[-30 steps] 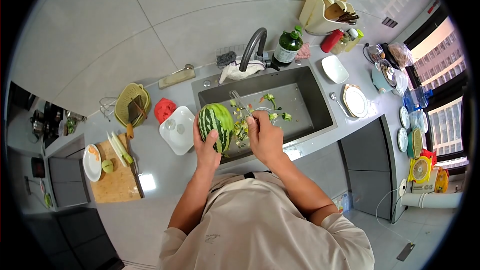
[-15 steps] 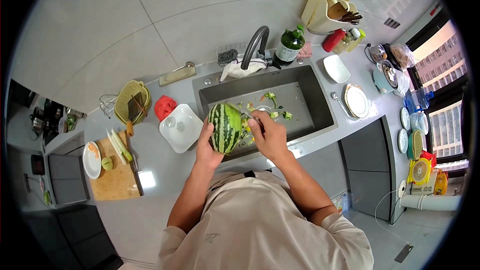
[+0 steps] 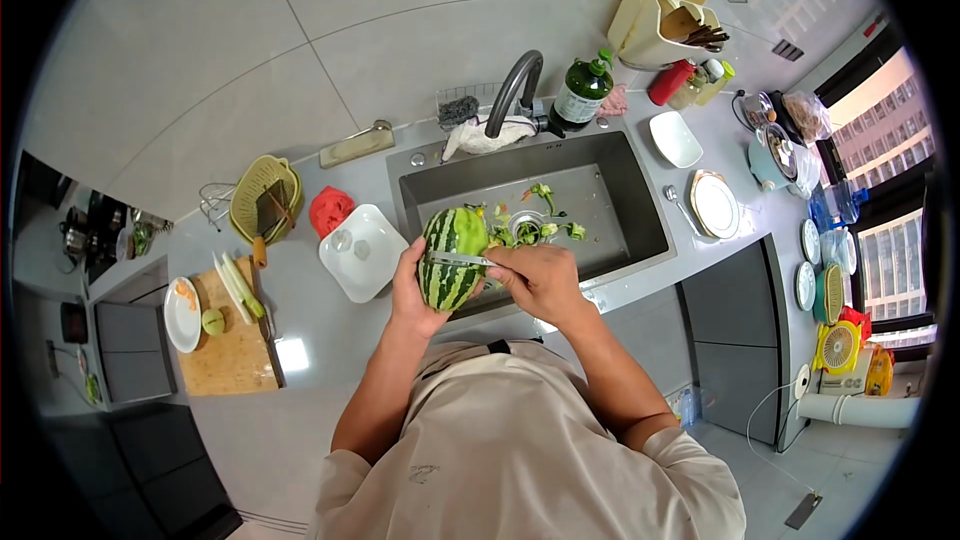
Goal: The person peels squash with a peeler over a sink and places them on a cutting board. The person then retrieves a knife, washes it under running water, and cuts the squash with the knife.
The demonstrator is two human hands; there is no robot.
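A striped green watermelon (image 3: 450,285) is held over the near left part of the sink, its right upper side showing a paler green, skinned patch. My left hand (image 3: 412,295) cups it from the left and below, fingers curved around the rind. In my right hand (image 3: 540,278) is a silver peeler (image 3: 458,259), laid across the striped rind; the fist hides its handle. Green peelings (image 3: 525,230) and scraps lie in the grey sink (image 3: 620,230) beneath and beyond the hands.
A white square bowl (image 3: 362,275) and red bag (image 3: 330,210) stand left of the sink. Farther left, a cutting board (image 3: 228,370) bears pale green stalks and a round green piece. Behind the sink are a black faucet (image 3: 520,90) and green bottle (image 3: 582,95). Plates (image 3: 714,205) sit right.
The peeler has moved left, from the watermelon's right edge onto its striped face. The watermelon has turned slightly, and more of its pale patch shows. My right hand has followed the peeler.
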